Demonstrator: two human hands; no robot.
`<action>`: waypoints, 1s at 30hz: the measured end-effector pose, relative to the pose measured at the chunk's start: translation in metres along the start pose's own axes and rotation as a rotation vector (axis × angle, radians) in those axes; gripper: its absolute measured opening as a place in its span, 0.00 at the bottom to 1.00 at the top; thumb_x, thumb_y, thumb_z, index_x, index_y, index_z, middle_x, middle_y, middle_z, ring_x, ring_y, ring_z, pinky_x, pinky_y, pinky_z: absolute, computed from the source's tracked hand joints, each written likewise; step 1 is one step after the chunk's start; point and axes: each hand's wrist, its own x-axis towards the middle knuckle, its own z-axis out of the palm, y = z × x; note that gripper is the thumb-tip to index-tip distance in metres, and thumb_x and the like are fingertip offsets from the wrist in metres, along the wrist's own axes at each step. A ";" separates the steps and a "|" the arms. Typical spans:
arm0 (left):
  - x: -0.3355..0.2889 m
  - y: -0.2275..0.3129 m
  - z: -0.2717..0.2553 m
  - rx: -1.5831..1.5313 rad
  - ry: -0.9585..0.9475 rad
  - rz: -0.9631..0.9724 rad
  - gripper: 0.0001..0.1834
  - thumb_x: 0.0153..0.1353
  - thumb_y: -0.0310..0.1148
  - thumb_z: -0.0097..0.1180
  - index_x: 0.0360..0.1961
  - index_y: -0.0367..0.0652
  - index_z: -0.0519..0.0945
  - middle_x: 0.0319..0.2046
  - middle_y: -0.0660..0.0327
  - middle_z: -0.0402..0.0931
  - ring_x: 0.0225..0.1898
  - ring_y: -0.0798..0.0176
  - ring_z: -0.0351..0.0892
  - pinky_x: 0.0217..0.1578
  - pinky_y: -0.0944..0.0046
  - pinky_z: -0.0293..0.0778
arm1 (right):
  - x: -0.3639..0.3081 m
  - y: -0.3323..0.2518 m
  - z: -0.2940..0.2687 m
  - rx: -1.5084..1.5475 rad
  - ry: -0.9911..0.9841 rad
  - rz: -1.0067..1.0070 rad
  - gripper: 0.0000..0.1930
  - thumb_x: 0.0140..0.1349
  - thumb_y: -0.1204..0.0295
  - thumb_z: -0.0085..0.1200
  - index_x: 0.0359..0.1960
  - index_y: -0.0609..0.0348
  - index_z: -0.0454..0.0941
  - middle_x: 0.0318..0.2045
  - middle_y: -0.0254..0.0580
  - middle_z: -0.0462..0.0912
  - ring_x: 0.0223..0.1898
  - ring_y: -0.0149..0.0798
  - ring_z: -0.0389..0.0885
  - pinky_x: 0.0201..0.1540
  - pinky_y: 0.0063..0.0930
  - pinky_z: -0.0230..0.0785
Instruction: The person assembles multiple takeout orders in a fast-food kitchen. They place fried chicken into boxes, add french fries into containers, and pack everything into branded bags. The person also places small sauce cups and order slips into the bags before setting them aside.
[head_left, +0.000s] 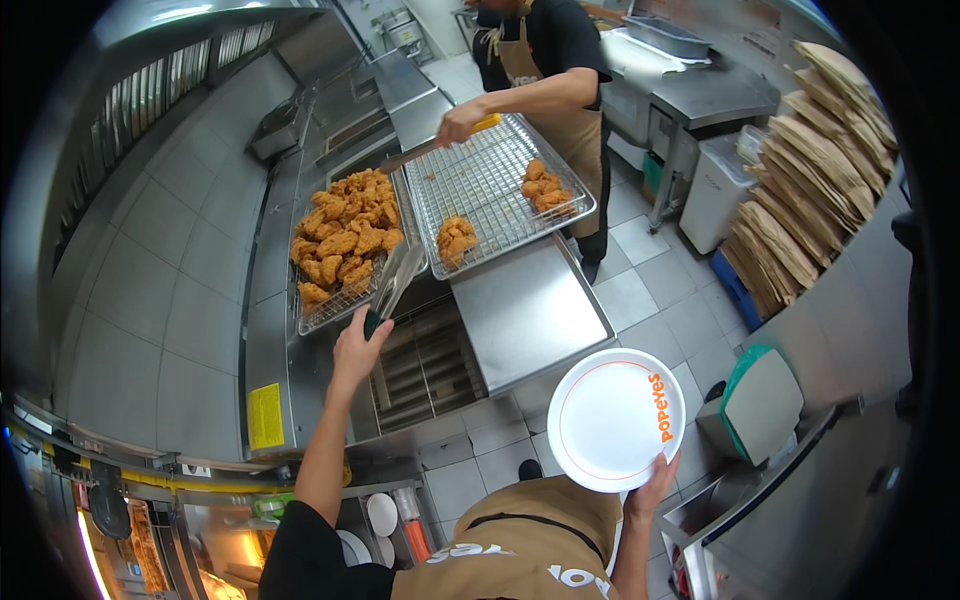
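My left hand [357, 350] is closed on the dark handle of metal tongs [397, 278], whose far end reaches to the right edge of a heap of fried chicken [345, 230]. The heap fills a wire-racked tray [335, 318] on the left. My right hand [652, 490] grips the lower rim of a round white plate [605, 420] with orange print; nothing lies on it. Beside the heap, a second wire rack in a tray [470, 195] carries two small groups of chicken pieces [457, 242]. Whether the tongs pinch a piece cannot be made out.
Across the trays, a co-worker's hand [462, 122] holds a long tool with a yellow part over the racks. A steel counter [530, 315] stands before me. Stacked brown paper bags [800, 190] and a grey bin with a green liner [755, 395] are at right.
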 end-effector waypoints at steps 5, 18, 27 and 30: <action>0.073 0.031 0.095 0.007 0.054 -0.167 0.37 0.63 0.63 0.55 0.62 0.46 0.70 0.37 0.49 0.85 0.41 0.41 0.85 0.39 0.45 0.77 | 0.109 -0.004 0.062 0.047 -0.219 0.101 0.28 0.71 0.63 0.44 0.68 0.64 0.58 0.59 0.53 0.70 0.59 0.44 0.73 0.63 0.38 0.65; 0.117 0.031 0.098 0.137 -0.061 -0.460 0.35 0.60 0.60 0.61 0.60 0.47 0.75 0.37 0.54 0.84 0.39 0.49 0.86 0.39 0.51 0.78 | 0.271 -0.018 0.208 -0.392 -0.640 0.258 0.24 0.72 0.65 0.43 0.64 0.68 0.62 0.55 0.48 0.72 0.57 0.39 0.70 0.62 0.34 0.62; 0.147 -0.134 -0.081 0.862 -0.323 -0.557 0.38 0.61 0.58 0.61 0.56 0.34 0.70 0.44 0.43 0.81 0.42 0.40 0.84 0.40 0.44 0.80 | 0.168 0.044 0.356 -0.321 -0.651 0.260 0.19 0.72 0.69 0.44 0.60 0.67 0.65 0.51 0.43 0.73 0.54 0.34 0.68 0.60 0.29 0.60; 0.154 -0.173 -0.062 0.853 -0.327 -0.479 0.34 0.63 0.55 0.60 0.56 0.35 0.69 0.45 0.43 0.81 0.41 0.40 0.85 0.38 0.43 0.79 | 0.130 0.060 0.393 -0.264 -0.604 0.339 0.18 0.72 0.70 0.45 0.59 0.65 0.65 0.50 0.42 0.73 0.53 0.31 0.69 0.59 0.28 0.61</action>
